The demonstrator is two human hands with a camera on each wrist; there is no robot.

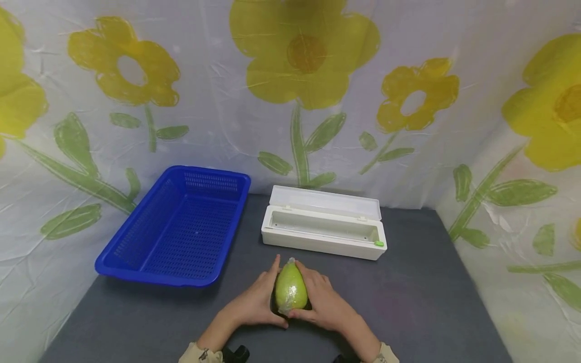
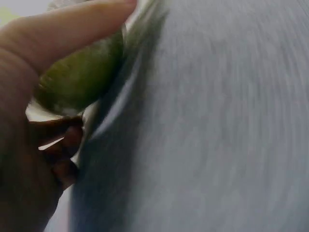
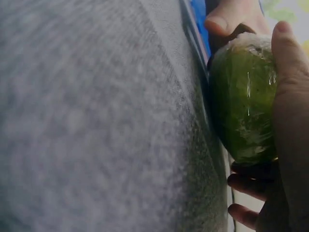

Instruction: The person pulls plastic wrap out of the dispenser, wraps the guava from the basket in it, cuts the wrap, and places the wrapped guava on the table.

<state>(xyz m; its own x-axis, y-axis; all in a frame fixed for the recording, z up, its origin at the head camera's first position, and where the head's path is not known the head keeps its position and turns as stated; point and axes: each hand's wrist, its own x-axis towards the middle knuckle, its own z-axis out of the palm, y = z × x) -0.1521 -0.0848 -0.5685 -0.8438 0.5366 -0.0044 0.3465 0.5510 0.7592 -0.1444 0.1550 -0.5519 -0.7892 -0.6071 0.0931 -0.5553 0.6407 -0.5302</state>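
Note:
A green, roughly pear-shaped fruit (image 1: 291, 288) wrapped in clear plastic film is at the front middle of the table, between both hands. From the left, my left hand (image 1: 255, 301) curves round it, thumb at the near end and index finger by the far end. My right hand (image 1: 328, 302) holds its right side, thumb against the near end and index finger at the twisted film tip. The left wrist view shows the thumb crossing in front of the fruit (image 2: 79, 79). In the right wrist view, crinkled film shines on the fruit (image 3: 244, 96); the palms hide its sides.
Behind the fruit stands a long white box (image 1: 317, 244) with its lid raised and a green slider at its right end. A blue perforated basket (image 1: 222, 262) is at the left. The grey table (image 1: 422, 302) meets a flower-printed curtain (image 1: 213, 121) at the back and sides.

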